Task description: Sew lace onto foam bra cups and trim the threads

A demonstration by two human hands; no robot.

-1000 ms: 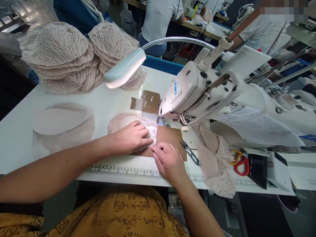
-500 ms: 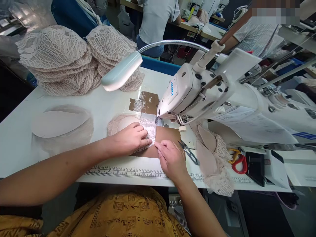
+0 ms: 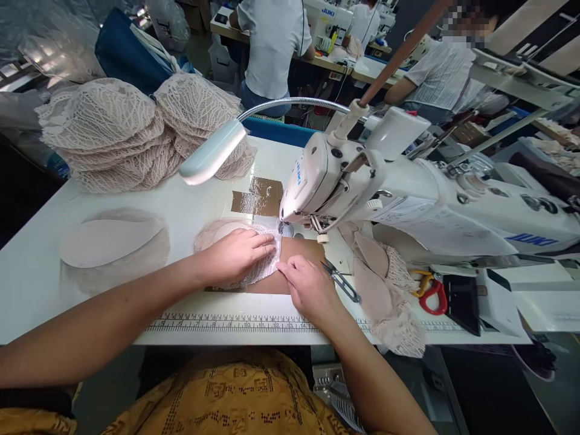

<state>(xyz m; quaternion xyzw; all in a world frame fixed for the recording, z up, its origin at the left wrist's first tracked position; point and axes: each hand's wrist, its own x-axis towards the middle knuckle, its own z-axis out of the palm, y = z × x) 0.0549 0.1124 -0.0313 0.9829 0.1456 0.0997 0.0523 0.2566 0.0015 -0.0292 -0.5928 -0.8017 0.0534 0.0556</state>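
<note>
With left hand open and flat, pressing lace cup onto brown board on the table; with right hand half-curled, fingertips meeting the cup's edge, grip not discernible; working just in front of sewing machine, snips lying nearby at right.

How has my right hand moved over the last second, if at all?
Yes, slightly: the right hand has slid forward, away from the ruler along the table edge, toward the sewing machine.
</note>
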